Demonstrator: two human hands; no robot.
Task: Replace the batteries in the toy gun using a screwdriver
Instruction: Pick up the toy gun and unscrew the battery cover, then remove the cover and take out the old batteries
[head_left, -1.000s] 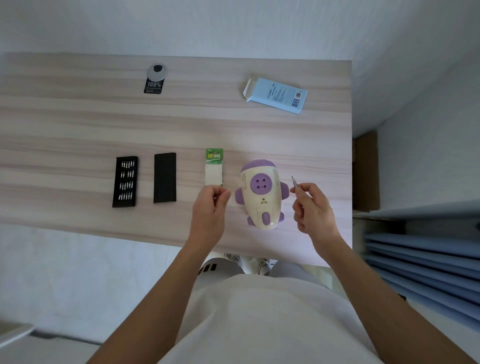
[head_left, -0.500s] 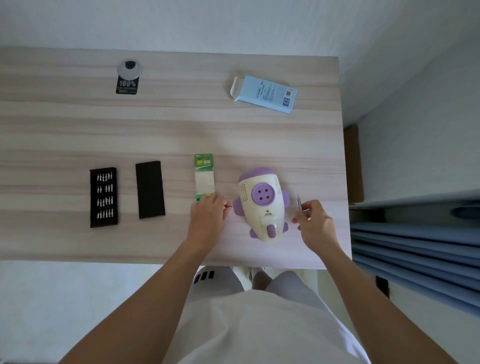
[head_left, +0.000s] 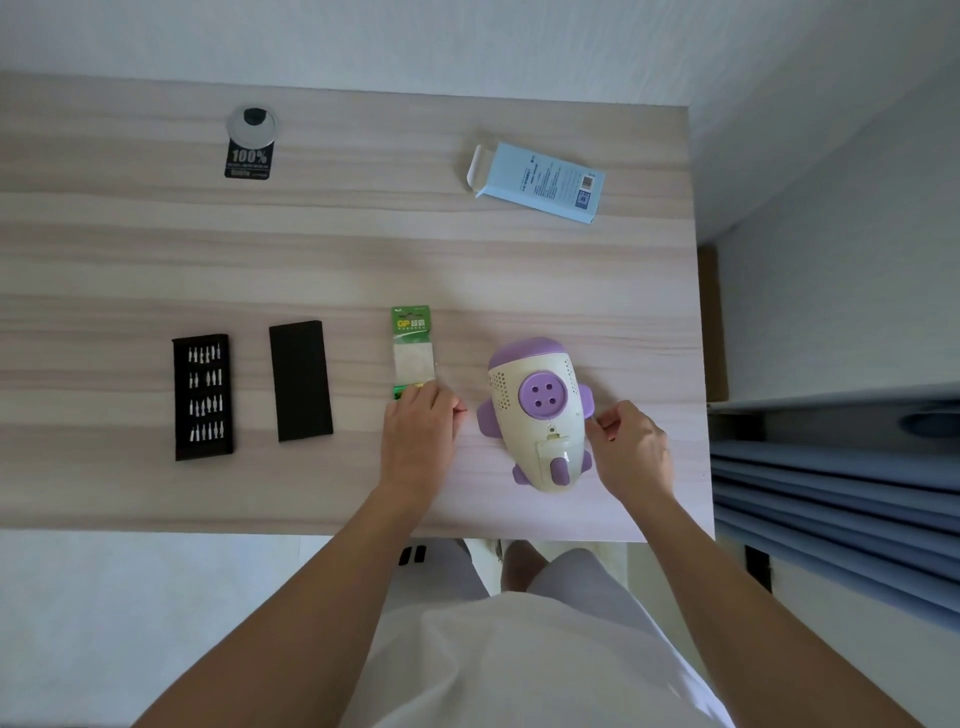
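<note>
Table (head_left: 519, 270): pale wood grain, carrying everything below.
Bit tray (head_left: 202, 397): black, flat near the left, with rows of small metal bits.
Cable port (head_left: 251, 127): round, at the far edge, with a black "100%" sticker just below it.
Black cover (head_left: 300, 381): plain rectangle lying just right of the bit tray, apart from it.
Battery pack (head_left: 412, 343): green-topped card lying lengthwise, left of the toy.
Left hand (head_left: 418, 431): lay on the pack's near end with fingers bent over it; a real grip could not be told.
Toy gun (head_left: 537, 415): cream and purple, lying flat near the front edge between the two hands.
Blue box (head_left: 540, 182): lay flat far back, flap open, well apart from the toy.
Right hand (head_left: 628, 447): just beside the toy's right side, fingers curled and tips drawn together; whether it held anything could not be told.
</note>
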